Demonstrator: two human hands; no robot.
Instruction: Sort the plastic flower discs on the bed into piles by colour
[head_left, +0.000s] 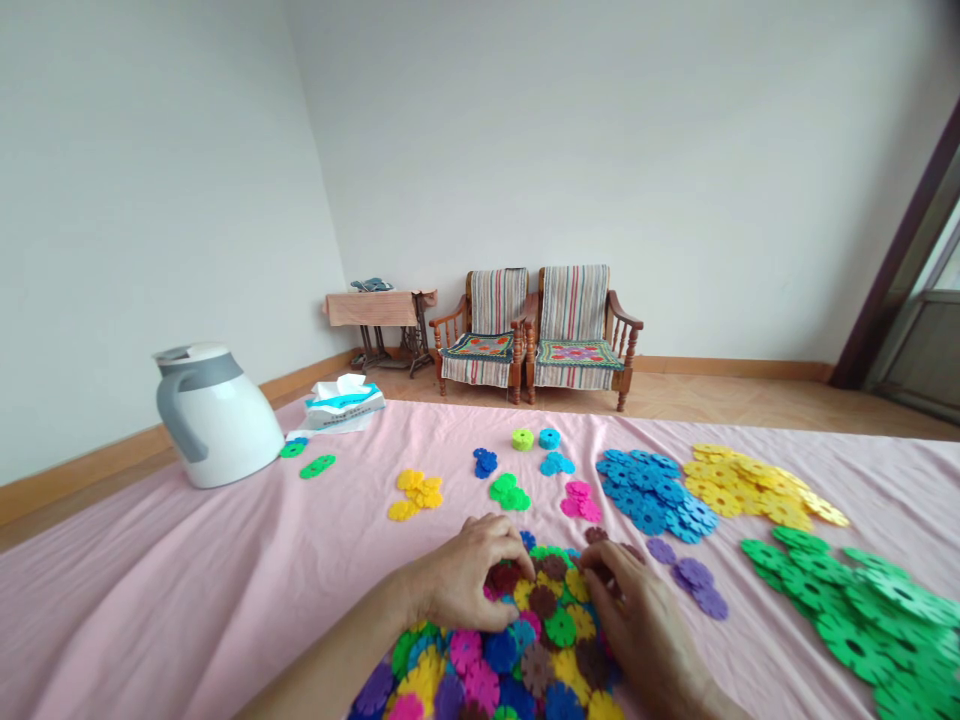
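A heap of mixed-colour flower-shaped plastic discs (536, 655) lies in front of me on the pink cloth. My left hand (480, 570) rests over the heap's far left side, its fingers bent and the thumb apart from them. Dark brown discs (504, 577) show in the gap below those fingers. On the heap's right edge is my right hand (634, 610), fingers half bent and apart, with nothing visible held. Just beyond it are a few brown discs (596, 535), partly covered by the fingers. Purple discs (697, 580) lie to its right.
Blue (652, 490), yellow (750, 480) and green disc piles (862, 600) spread on the right. Small groups of yellow (416, 493), light green (510, 492) and pink discs (581, 502) lie beyond my hands. A white jug (225, 420) and tissue pack (345, 400) stand left.
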